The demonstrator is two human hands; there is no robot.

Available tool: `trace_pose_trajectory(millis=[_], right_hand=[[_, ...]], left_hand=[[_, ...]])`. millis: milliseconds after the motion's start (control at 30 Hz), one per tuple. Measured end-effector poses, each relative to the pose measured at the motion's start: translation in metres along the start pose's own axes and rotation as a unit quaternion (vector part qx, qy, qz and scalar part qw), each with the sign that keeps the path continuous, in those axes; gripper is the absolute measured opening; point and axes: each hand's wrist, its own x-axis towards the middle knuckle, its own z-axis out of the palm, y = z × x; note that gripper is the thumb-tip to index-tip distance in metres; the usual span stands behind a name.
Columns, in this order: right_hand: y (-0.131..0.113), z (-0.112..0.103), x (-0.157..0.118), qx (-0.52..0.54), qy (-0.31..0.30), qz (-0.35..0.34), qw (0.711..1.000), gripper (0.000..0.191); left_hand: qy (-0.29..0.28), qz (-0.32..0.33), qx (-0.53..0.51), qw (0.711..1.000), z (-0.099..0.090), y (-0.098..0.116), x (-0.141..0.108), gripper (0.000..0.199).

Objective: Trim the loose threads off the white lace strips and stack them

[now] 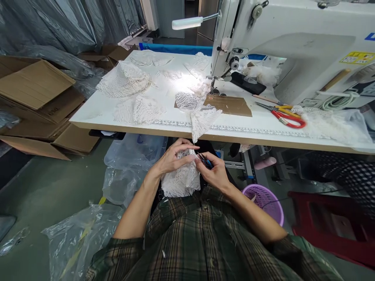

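Note:
White lace fabric [181, 181] lies in my lap just below the table's front edge. My left hand [176, 157] pinches its upper edge, with fingers pointing right. In my right hand [215, 173] is a pair of small dark thread snips [206, 160] with blue on the handle, their tips close to the lace and to my left fingers. Another white lace piece [202, 119] hangs over the table edge right above my hands, its lower point near my left fingertips. Whether the snips' blades are apart is too small to tell.
A white sewing machine [281, 35] stands on the white table [99, 113], its lamp [187, 23] lit. Lace heaps [125, 80] lie at left; red-handled scissors [288, 119] at right. Brown card [228, 105] lies under the needle. Cardboard boxes [35, 86] and a purple basket [277, 207] flank me.

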Motion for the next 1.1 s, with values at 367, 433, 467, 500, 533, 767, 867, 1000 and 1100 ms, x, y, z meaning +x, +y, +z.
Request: trace_pose_trajectory(millis=[367,433,467,500,533,767,867,1000,1100], right_hand=[[-0.023,-0.024,-0.042,0.032,-0.186,-0.075,0.979,0.008],[-0.016,-0.024,-0.039,0.028,-0.182,-0.035,0.982,0.011],[-0.011,-0.023,-0.036,0.020,-0.175,-0.011,0.984,0.015],[-0.006,-0.022,-0.032,0.010,-0.171,0.012,0.985,0.020],[-0.002,-0.021,-0.028,-0.002,-0.170,0.032,0.985,0.027],[0.009,-0.011,-0.018,-0.069,-0.208,0.054,0.974,0.051],[0.008,-0.004,-0.014,-0.079,-0.228,0.036,0.970,0.049],[0.011,0.004,-0.008,-0.090,-0.209,0.008,0.974,0.042],[0.015,0.004,-0.009,-0.092,-0.191,0.011,0.977,0.040]], left_hand=[[-0.085,-0.072,-0.086,0.990,0.010,0.037,-0.050,0.026],[-0.026,-0.092,-0.052,0.994,0.011,0.034,-0.056,0.021],[0.005,-0.100,-0.047,0.994,0.011,0.031,-0.058,0.020],[0.027,-0.108,-0.045,0.993,0.013,0.027,-0.059,0.019],[0.040,-0.116,-0.044,0.991,0.014,0.023,-0.060,0.020],[0.047,-0.149,-0.066,0.985,0.015,0.011,-0.073,0.024],[0.048,-0.150,-0.073,0.985,0.016,0.009,-0.074,0.023],[0.054,-0.155,-0.074,0.984,0.017,0.005,-0.073,0.022],[0.048,-0.165,-0.093,0.981,0.017,0.002,-0.072,0.022]])
